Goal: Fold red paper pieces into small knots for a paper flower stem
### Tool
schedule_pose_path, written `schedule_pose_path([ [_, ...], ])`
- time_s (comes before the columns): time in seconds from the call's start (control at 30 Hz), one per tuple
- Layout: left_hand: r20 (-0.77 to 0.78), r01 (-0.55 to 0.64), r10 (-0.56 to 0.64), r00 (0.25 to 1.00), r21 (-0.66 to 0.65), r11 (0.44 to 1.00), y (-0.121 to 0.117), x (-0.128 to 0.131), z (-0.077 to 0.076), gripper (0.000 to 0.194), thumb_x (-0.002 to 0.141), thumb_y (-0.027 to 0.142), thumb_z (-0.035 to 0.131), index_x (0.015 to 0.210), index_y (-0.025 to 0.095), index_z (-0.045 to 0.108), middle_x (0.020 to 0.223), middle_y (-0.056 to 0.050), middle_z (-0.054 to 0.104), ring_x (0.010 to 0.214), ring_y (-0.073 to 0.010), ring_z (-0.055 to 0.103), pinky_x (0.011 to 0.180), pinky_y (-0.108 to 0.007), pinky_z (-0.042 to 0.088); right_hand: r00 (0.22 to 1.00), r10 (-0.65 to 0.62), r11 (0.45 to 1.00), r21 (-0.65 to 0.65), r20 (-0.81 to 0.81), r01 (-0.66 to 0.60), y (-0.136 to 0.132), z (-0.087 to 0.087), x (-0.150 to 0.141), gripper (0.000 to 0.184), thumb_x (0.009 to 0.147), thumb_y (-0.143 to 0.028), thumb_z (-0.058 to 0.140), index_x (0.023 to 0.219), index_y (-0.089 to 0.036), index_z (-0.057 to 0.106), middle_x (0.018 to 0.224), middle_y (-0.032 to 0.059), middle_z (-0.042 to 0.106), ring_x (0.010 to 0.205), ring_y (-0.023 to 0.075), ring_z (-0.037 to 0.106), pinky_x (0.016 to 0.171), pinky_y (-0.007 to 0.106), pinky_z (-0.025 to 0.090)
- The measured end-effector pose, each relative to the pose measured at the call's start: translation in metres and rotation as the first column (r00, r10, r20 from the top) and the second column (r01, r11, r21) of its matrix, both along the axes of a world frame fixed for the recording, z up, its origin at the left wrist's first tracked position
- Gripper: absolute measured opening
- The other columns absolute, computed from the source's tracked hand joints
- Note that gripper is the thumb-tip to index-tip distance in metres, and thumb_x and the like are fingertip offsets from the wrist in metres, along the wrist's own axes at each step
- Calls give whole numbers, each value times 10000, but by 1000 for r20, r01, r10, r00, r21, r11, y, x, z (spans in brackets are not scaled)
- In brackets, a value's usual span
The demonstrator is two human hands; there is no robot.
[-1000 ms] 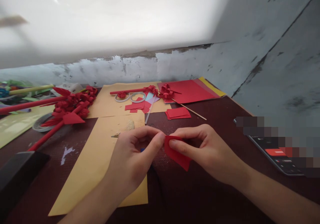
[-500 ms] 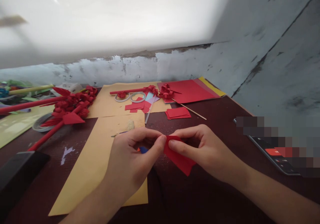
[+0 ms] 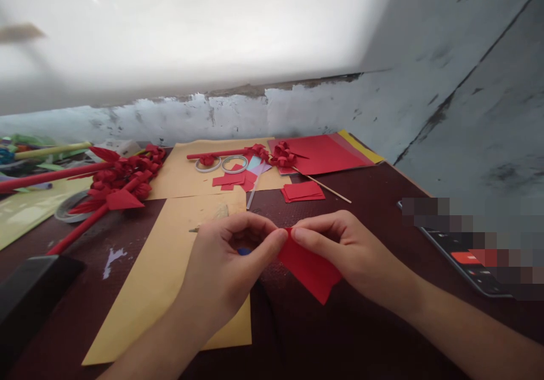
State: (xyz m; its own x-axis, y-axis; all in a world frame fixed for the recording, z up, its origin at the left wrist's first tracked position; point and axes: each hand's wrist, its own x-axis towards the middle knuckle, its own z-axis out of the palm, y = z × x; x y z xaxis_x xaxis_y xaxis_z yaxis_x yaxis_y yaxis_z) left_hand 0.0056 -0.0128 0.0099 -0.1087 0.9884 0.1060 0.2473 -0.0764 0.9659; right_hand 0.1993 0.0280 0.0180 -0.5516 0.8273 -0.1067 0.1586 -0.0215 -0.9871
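Both hands pinched one red paper square (image 3: 310, 269) at its top corner. The left hand (image 3: 221, 272) and right hand (image 3: 352, 252) met just above the worktop (image 3: 365, 199).

Paper squares (image 3: 302, 191) lie behind both hands on the table (image 3: 374, 199), tape rings (image 3: 221, 165) farther back, phone (image 3: 467, 261) right.

Dark red-brown table (image 3: 382, 199), set against a scuffed pale wall (image 3: 425, 102). Tan paper sheets (image 3: 170, 267) laid across the middle. Red paper flowers on red rolled stems (image 3: 123, 179) at left, over a tape roll (image 3: 66, 210). Two tape rings (image 3: 221, 165) farther back, beside red paper scraps (image 3: 232, 180). Small stack of red squares (image 3: 302, 191), thin wooden skewer (image 3: 327, 188) alongside. Red and yellow sheets (image 3: 327, 153) at rear right. Phone (image 3: 467, 261) at right edge. Black block (image 3: 29, 295) at near left.
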Motion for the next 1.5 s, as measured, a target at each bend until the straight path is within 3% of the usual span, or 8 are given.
schedule_pose_path([
  [0.23,94,-17,21,995,-36,999,0,3,4,284,953,362,687,745,184,764,653,-8,703,607,-129,646,560,-205,502,999,-13,1000,-11,-43,12,-2,2,0,223,918,-279,768,721,-176,754,668,-38,573,634,105,441,578,220,367],
  [0.37,80,-47,41,996,75,996,-4,5,1,163,946,257,666,1094,243,733,801,5,756,716,-155,709,661,-238,564,993,-99,993,58,-55,103,-1,1,0,134,932,-291,759,856,-220,843,781,-15,725,705,138,580,630,227,439],
  [0.47,-87,66,-42,995,301,951,-6,4,-3,447,859,89,681,1253,299,668,962,13,772,810,-151,727,761,-247,580,986,-152,982,98,-75,159,1,1,1,130,934,-309,759,912,-237,865,804,-2,765,759,170,644,665,241,481],
  [0.6,-359,269,-114,926,421,866,-5,2,-5,438,816,-23,622,1094,277,778,1061,-8,774,880,-140,738,817,-231,574,979,-191,974,112,-73,199,2,0,2,129,923,-325,777,879,-226,847,836,7,777,771,171,640,680,239,505],
  [0.77,-287,197,-93,953,356,914,-3,3,-3,338,789,12,684,963,262,830,984,-4,802,842,-155,747,793,-241,588,976,-207,974,76,-67,212,2,1,2,188,916,-353,787,798,-206,785,800,4,745,736,157,615,651,230,505],
  [0.9,-152,210,-176,973,250,945,-4,5,-1,257,781,32,739,861,250,848,861,2,807,782,-159,745,721,-235,579,968,-239,967,72,-70,244,2,-1,2,185,919,-346,792,788,-216,776,796,-6,742,764,156,633,664,217,509],
  [1.27,-169,396,-367,915,197,897,-5,3,0,169,820,78,796,886,217,866,796,6,764,652,-94,667,607,-177,512,966,-207,977,22,-154,213,4,-3,0,77,916,-245,801,920,-287,865,846,-54,806,741,104,659,647,157,497],
  [1.5,-102,285,-275,956,89,954,-2,2,1,101,842,182,801,867,253,869,781,-2,771,623,-110,647,556,-193,504,977,-178,979,78,-115,187,4,-3,2,78,908,-254,806,830,-257,809,829,-51,751,805,116,622,746,171,493],
])
